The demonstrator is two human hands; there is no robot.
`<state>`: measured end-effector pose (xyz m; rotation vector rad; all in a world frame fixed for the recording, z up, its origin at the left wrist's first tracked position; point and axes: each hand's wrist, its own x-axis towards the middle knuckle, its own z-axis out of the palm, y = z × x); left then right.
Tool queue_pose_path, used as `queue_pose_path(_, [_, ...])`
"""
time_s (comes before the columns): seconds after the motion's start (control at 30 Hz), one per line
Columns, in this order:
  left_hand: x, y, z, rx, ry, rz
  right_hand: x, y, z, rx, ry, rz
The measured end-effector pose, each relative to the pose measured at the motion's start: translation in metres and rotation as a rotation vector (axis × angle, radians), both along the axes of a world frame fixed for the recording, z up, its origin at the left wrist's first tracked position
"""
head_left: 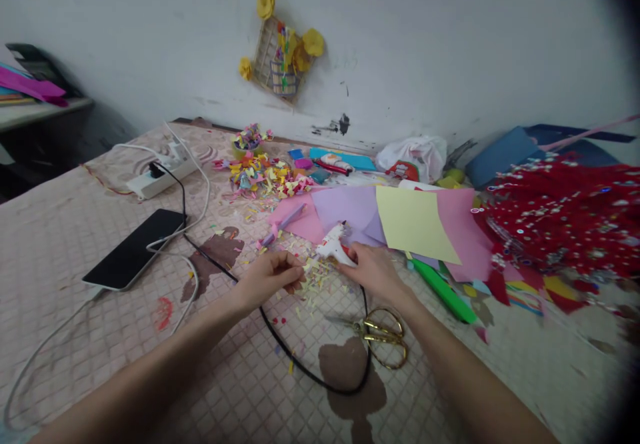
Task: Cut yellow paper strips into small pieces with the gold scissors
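Note:
In my right hand (pixel 370 267) is a white hot glue gun (pixel 331 243), its dark nozzle tilted up and away from me. A black cord (pixel 295 359) loops from it across the tablecloth. My left hand (pixel 275 274) is closed in a pinch beside it; whatever the fingertips hold is too small to make out. Beneath and between both hands lie small pale-yellow paper bits (pixel 319 281). Gold-handled scissors (pixel 385 337) rest near my right forearm. A rolled purple paper stick (pixel 283 224) with pink bits lies beyond my left hand.
Coloured paper sheets (pixel 413 221) spread behind the glue gun, with a green cutter-like tool (pixel 444 291) at right. Colourful paper pieces (pixel 267 176) are heaped at the back. A phone (pixel 134 249) and a power strip (pixel 163 176) with cables lie left. Red beaded decorations (pixel 565 217) fill the right.

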<state>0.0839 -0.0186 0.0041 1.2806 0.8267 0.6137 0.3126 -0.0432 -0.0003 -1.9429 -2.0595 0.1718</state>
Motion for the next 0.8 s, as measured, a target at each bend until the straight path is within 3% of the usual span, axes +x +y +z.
queue_pose_path(0.3, [-0.007,0.004,-0.004,0.02,-0.006,0.064,0.033,-0.004,0.001,0.13,0.139,-0.081])
queue_pose_path(0.47, [-0.009,0.003,-0.008,-0.004,0.031,0.03,0.042,-0.001,-0.012,0.19,0.123,-0.125])
queue_pose_path(0.67, [-0.014,0.003,-0.012,0.062,0.034,-0.115,0.042,-0.002,-0.02,0.205,0.131,-0.146])
queue_pose_path(0.8, [-0.016,0.002,-0.013,0.066,0.034,-0.096,0.04,-0.003,-0.021,0.228,0.13,-0.181])
